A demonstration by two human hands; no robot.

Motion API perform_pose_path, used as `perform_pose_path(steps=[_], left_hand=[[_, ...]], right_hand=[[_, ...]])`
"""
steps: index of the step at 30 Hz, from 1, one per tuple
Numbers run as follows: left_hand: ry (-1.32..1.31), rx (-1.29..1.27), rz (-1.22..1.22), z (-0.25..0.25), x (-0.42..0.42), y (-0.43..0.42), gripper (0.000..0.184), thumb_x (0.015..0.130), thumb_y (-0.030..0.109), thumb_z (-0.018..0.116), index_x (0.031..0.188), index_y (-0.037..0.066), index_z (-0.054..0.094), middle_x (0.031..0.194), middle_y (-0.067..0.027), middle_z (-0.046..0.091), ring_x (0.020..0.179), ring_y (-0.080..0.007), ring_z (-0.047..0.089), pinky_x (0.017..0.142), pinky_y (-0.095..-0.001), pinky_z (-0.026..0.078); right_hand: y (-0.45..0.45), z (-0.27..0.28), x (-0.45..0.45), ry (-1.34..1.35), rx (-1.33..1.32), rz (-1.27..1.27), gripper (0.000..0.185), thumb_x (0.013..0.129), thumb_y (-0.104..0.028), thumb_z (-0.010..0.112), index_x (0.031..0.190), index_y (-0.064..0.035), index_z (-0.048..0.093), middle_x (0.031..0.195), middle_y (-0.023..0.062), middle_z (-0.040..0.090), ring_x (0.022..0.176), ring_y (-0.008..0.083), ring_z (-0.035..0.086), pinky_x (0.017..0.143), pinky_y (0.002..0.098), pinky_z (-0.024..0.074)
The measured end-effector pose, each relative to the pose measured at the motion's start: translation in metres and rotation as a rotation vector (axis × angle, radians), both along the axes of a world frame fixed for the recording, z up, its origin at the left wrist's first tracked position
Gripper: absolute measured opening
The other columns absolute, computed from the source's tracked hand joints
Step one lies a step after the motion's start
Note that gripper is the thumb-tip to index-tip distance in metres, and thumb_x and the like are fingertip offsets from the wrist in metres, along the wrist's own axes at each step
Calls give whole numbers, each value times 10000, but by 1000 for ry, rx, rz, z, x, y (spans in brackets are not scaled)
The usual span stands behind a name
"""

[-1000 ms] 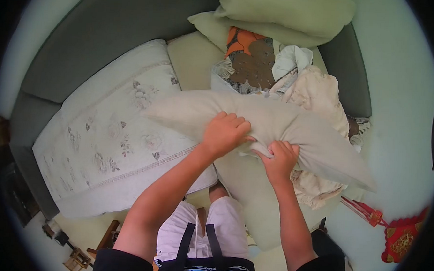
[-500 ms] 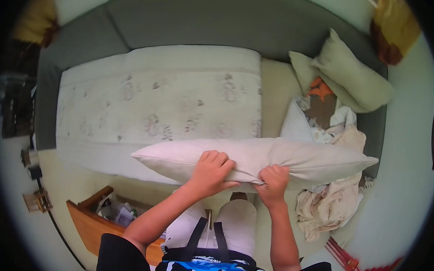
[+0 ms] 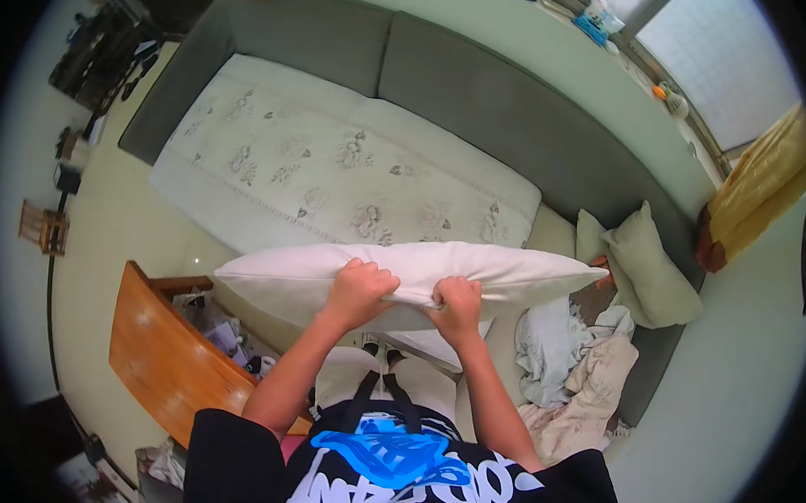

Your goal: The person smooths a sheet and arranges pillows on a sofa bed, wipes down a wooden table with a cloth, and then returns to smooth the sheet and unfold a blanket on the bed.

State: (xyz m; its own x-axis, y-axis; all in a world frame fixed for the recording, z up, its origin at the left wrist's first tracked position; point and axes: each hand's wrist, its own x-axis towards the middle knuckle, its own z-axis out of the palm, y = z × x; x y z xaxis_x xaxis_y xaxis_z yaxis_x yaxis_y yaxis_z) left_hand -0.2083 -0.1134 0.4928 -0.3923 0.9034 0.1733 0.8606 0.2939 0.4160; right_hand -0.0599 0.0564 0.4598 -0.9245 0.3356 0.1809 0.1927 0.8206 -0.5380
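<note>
A pale cushion (image 3: 519,273) is held up in front of my body, its long edge running left to right. My left hand (image 3: 360,295) is closed on the near edge, left of the middle. Close by, my right hand (image 3: 457,308) grips the same edge, and the fabric puckers between the two fists. Behind the cushion lies the sofa seat with a floral cover (image 3: 353,159). Two greenish cushions (image 3: 658,276) lean in the sofa's right corner.
A crumpled heap of cloths (image 3: 587,367) lies on the sofa's right end. The grey backrest (image 3: 481,111) runs along the wall. At left stands a wooden table (image 3: 160,358) with items on a shelf beneath. A yellow curtain (image 3: 756,195) hangs by the window.
My view has turned, bringing the window and more of the wooden table into sight. Both hands keep hold of the cushion, which appears farther left in view.
</note>
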Motion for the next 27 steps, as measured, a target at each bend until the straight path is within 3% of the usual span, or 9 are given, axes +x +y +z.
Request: perform_pose_path(steps=[3,4,8,11,15,21,27], left_hand=[[41,-58,36,18,12,-15,285,679,287,799,769,154,564,724,8,566,742,-209,581,692,-374,415],[63,-76,45,20,6,-16,287,687,298,800,769,153,566,725,7,567,744,-211,582,692,-375,415],[67,42,126,32,10,-29,352,689,349,803,694,139,522,683,-17,542,705,-232,561,662,-383,402],[83,15,169,39,12,-49,338,720,360,791,711,137,537,696,-17,549,720,-228,566,674,-380,406],[72,8,263,49,7,-92,307,746,361,773,747,136,565,718,-18,561,739,-223,572,686,-379,411],[56,20,376,55,-28,-162,311,761,367,755,748,127,559,743,-35,560,761,-242,568,695,-390,402],[44,120,440,41,-97,-255,275,770,337,736,765,122,564,772,-43,560,778,-253,558,714,-384,394]], right_hand=[[8,23,0,80,-22,5,405,606,-260,878,844,-146,572,875,31,573,917,263,557,887,410,366],[12,21,3,-6,-75,12,408,646,-266,872,924,-140,602,994,36,570,1063,273,532,1011,463,314],[24,17,9,38,-23,71,312,717,-202,826,922,-124,603,1056,32,559,1107,257,509,1011,524,285],[1,1,0,50,-32,-65,293,729,-172,812,921,-108,601,1069,36,563,1104,264,508,1004,518,289],[-50,13,-27,116,-82,-156,249,750,-93,774,914,-86,587,1110,110,537,1132,322,474,977,465,344],[-110,29,-84,193,-220,-26,243,745,65,683,886,-42,516,1098,166,509,1101,371,459,959,458,390],[-194,27,-165,294,-211,53,290,691,134,637,861,-27,467,1066,174,493,1056,373,465,951,444,391]])
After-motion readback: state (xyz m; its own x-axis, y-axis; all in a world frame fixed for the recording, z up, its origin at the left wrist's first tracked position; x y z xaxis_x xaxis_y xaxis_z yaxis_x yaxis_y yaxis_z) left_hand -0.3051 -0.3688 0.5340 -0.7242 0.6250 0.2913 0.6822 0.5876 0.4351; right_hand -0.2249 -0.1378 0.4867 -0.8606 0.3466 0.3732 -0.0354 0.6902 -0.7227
